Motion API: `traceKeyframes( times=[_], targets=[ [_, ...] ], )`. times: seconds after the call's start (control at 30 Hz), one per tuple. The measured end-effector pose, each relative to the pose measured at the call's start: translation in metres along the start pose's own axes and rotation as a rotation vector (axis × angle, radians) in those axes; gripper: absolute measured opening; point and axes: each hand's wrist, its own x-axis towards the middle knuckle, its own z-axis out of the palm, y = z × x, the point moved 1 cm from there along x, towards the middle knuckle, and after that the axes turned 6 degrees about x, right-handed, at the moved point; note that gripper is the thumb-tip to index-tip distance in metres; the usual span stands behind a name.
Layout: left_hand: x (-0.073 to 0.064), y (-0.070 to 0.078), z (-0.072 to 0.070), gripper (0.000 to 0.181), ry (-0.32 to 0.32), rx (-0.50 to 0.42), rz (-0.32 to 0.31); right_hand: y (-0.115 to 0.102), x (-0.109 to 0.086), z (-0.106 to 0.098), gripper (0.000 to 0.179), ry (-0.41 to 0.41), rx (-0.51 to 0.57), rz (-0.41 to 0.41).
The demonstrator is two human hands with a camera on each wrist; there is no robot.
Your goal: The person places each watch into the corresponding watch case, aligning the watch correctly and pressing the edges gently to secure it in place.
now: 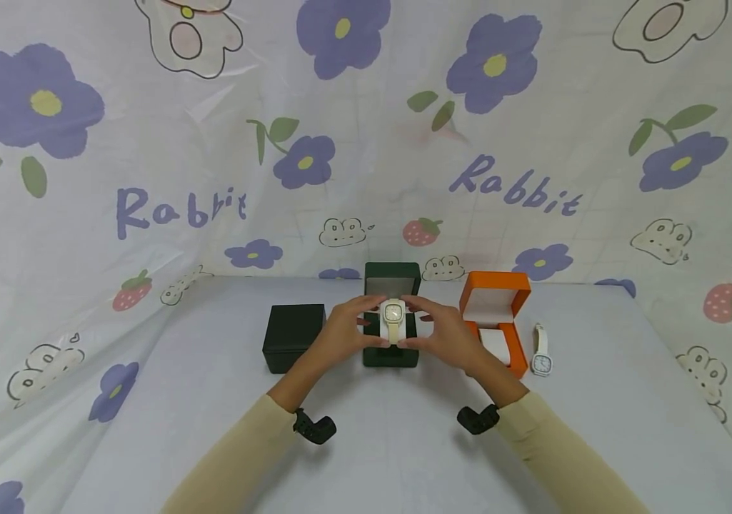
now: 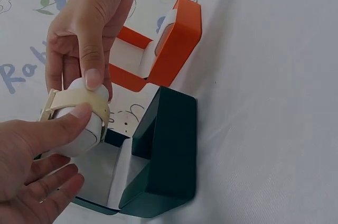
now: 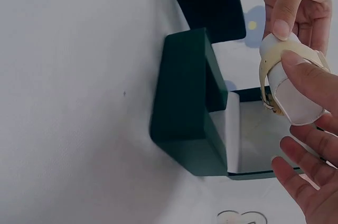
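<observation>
A cream-strapped watch (image 1: 393, 312) is wrapped round a white watch cushion (image 2: 79, 138), raised above the open dark green box (image 1: 390, 357). My left hand (image 1: 344, 327) holds one end of the cushion, its thumb lying on the cream strap (image 2: 79, 97) in the left wrist view. From the other side my right hand (image 1: 448, 334) grips the opposite end, its thumb pressing the strap too. Below the hands, the green box (image 3: 182, 97) stands with its lid up and its pale lining showing.
To the left sits a closed black box (image 1: 293, 337). On the right, an orange box (image 1: 517, 350) stands open with a white cushion (image 1: 495, 345) inside. Beside it lies a white watch (image 1: 541, 357). A patterned cloth (image 1: 366, 200) hangs behind the white tabletop (image 1: 378, 450).
</observation>
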Motion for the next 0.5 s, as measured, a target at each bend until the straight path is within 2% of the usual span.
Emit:
traceKeyframes(
  times=[0.3,0.5],
  targets=[
    [0.008,-0.011,0.008,0.081,-0.038,0.072,-0.099,0.010,0.008,0.005,0.078,-0.037,-0.025,0.062],
    [0.011,-0.015,0.014,0.081,-0.056,0.111,-0.130,0.019,0.011,0.009,0.079,-0.062,-0.054,0.099]
  ],
)
